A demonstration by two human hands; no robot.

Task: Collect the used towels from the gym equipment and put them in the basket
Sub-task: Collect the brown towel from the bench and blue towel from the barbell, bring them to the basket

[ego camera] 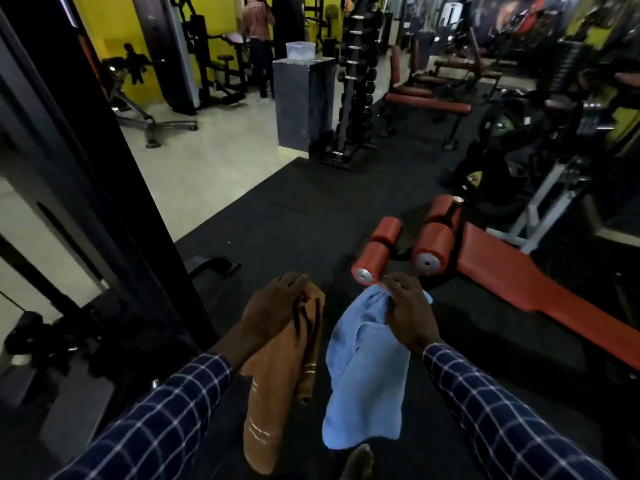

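Observation:
My left hand (273, 306) grips the top of a brown towel (277, 393) with pale stripes, which hangs down in front of me. To its right, my right hand (408, 313) grips a light blue towel (367, 375) that also hangs loose. Both towels dangle above the black rubber floor. A pale translucent basket-like container (300, 50) stands far ahead on a dark pedestal (301, 102).
A red decline bench (519, 278) with roller pads lies just right of my hands. A black machine frame (104, 174) rises on the left. A dumbbell rack (356, 84), more red benches (429, 105) and a person (258, 39) are farther back.

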